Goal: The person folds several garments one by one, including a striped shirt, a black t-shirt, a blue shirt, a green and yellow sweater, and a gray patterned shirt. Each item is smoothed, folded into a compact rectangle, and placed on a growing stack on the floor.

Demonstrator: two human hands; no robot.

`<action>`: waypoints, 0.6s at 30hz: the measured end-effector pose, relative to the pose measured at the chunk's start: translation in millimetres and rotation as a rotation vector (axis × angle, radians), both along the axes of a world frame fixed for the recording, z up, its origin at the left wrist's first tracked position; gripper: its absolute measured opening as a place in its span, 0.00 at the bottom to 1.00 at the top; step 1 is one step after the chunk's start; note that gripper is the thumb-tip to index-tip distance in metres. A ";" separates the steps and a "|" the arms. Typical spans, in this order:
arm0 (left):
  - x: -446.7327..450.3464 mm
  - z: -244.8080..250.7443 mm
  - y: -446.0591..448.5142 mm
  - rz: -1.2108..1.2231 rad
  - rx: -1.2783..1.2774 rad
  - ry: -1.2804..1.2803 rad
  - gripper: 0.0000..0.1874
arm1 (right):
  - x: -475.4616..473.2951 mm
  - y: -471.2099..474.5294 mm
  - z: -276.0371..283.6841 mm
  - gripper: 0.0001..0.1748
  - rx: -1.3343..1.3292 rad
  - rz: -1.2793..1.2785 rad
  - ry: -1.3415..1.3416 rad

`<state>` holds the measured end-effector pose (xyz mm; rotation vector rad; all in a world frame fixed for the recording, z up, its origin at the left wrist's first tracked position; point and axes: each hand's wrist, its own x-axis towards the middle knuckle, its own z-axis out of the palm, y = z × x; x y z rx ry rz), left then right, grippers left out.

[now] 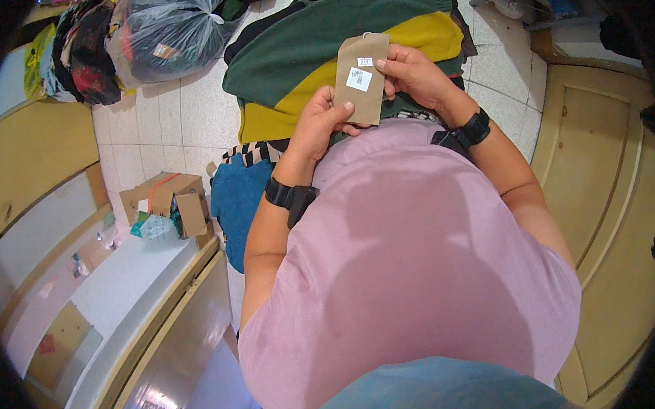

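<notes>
A brown paper tag [363,106] with small white stickers bearing writing is held up over folded clothes. My left hand [323,117] grips its lower left edge, thumb on the front. At the tag's upper right edge, my right hand [412,75] pinches it between thumb and fingers. A thin white loop shows at the tag's top. Beneath lies a dark green knitted garment [290,60] with mustard yellow parts, in a pile with darker cloth. What the loop is tied to cannot be seen.
Blue cloth [240,204] lies on the tiled floor [156,119] at left, near an open cardboard box [177,185]. A clear plastic bag of clothes [176,28] and more garments [91,61] stand at upper left. A wooden door [596,188] is at right, a pale counter [124,290] at lower left.
</notes>
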<state>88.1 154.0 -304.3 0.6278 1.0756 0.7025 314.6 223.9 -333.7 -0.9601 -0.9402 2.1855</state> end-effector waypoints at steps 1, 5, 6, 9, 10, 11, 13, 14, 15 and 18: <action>0.1 0.0 -0.3 -0.005 0.009 -0.006 0.13 | -0.1 -0.2 -0.5 0.15 -0.001 0.001 0.004; 0.7 -0.8 -1.7 -0.001 0.015 0.011 0.13 | -0.2 -0.1 0.0 0.15 0.009 0.000 0.010; 0.7 -1.2 -1.9 0.001 0.025 0.008 0.13 | -0.3 0.1 0.6 0.16 0.012 0.003 0.011; 0.8 -2.9 -2.2 0.002 0.025 0.017 0.13 | 0.0 0.1 3.0 0.16 0.023 0.010 0.017; 0.9 -3.5 -2.2 -0.002 0.026 0.018 0.14 | 0.2 -0.2 3.6 0.16 0.027 0.010 0.021; 0.7 -4.1 -2.0 -0.005 0.027 0.019 0.15 | 0.1 -0.2 4.2 0.16 0.039 0.007 0.044; 0.6 -4.9 -1.9 -0.010 0.026 0.020 0.17 | 0.0 -0.4 4.9 0.16 0.029 -0.001 0.017; 0.7 -5.1 -1.9 -0.010 0.026 0.018 0.17 | 0.0 -0.4 5.0 0.16 0.028 -0.001 0.018; 0.6 -5.1 -1.9 -0.011 0.026 0.017 0.17 | -0.1 -0.4 5.0 0.16 0.031 0.000 0.019; 0.9 -4.1 -2.2 -0.018 0.042 0.013 0.13 | -0.5 -0.2 5.1 0.16 0.036 0.011 0.032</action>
